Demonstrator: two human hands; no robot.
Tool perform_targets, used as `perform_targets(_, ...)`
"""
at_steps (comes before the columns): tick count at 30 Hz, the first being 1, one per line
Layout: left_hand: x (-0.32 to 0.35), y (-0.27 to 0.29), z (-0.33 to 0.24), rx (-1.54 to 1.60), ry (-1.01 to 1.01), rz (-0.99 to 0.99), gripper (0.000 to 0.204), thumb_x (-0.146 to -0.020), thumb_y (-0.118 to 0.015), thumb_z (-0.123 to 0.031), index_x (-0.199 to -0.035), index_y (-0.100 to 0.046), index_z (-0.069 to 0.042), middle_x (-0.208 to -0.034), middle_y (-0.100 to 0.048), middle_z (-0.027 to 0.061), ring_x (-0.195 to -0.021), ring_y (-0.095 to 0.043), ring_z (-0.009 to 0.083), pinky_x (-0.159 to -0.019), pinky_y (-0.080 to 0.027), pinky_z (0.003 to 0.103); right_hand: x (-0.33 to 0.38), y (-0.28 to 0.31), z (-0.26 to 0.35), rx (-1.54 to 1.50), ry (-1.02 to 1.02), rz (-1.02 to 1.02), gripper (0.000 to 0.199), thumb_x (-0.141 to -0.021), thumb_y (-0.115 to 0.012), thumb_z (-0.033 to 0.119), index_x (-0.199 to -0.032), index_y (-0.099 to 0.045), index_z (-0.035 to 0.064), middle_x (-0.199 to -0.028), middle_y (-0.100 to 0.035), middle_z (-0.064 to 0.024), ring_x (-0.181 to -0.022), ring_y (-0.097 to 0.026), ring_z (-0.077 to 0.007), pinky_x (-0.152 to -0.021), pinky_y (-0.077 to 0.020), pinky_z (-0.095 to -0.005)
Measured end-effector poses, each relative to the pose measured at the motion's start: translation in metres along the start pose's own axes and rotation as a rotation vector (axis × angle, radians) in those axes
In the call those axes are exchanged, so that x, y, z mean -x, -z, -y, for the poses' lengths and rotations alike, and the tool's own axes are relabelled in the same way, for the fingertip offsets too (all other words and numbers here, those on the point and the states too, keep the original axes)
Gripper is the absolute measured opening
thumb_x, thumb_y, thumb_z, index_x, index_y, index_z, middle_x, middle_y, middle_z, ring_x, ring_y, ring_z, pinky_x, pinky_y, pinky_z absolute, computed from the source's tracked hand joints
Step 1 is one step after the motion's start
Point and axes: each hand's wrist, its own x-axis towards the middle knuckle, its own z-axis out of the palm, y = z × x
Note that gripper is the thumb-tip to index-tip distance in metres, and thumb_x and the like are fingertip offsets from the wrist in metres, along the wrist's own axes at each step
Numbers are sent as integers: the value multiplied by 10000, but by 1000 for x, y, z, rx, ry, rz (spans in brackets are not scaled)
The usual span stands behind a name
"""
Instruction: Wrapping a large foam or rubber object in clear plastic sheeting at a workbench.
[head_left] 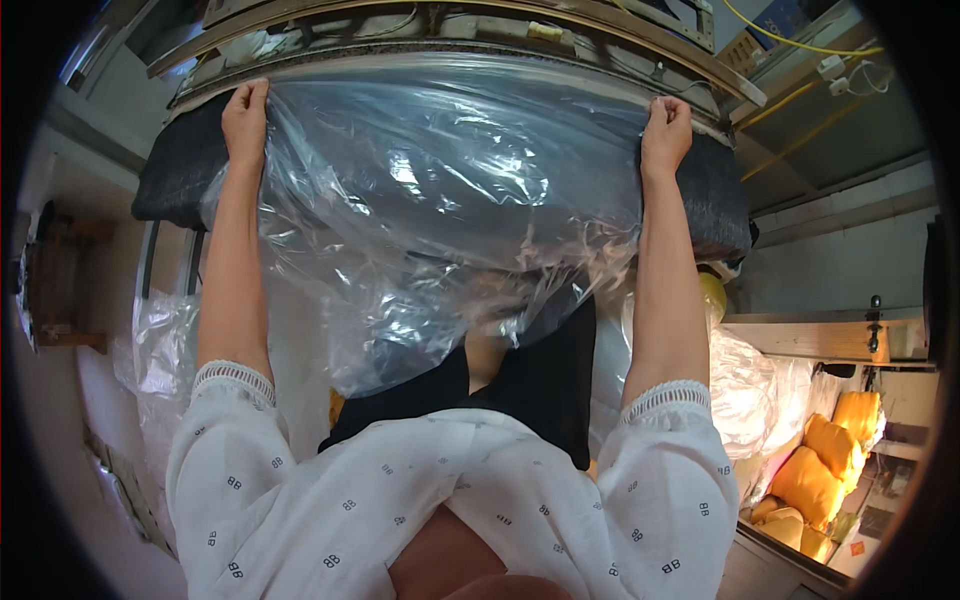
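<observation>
A large clear plastic bag [440, 210] is stretched out in front of me over a long dark grey cushion [715, 205] lying on a metal frame. My left hand [245, 118] grips the bag's upper left edge with closed fingers. My right hand [666, 132] grips the upper right edge the same way. Both arms reach straight forward, in short white patterned sleeves. The plastic hangs crumpled down toward my lap, and the cushion's dark ends stick out past both hands.
A curved metal frame [480, 30] runs along the top. Yellow cables [800, 45] cross the upper right. Several yellow cushions [825, 455] wrapped in plastic lie at the lower right. More clear plastic [160, 340] hangs at the left.
</observation>
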Motion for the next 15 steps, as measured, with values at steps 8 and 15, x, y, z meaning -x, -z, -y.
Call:
perform_targets(8,-44,-54,-15,-146,-24,56,355,-779,-628,-409,-957,-686,-108,-866,-674,75,-808,-623,177,-739,-445,276,-39,1,-30,283,79,-55,205,-742,-658,219,-783,-649,18,-708,-598,-96,-661,-572,-223,-663,-457,-341)
perform_targets(15,-55,-59,-13,-440,-42,33,464,-707,-648,-509,-778,-604,-53,-722,-608,109,-720,-585,271,-684,-442,343,-34,3,-12,435,70,-121,331,-700,-671,222,-880,-513,-6,-904,-498,-146,-816,-508,-283,-770,-416,-377)
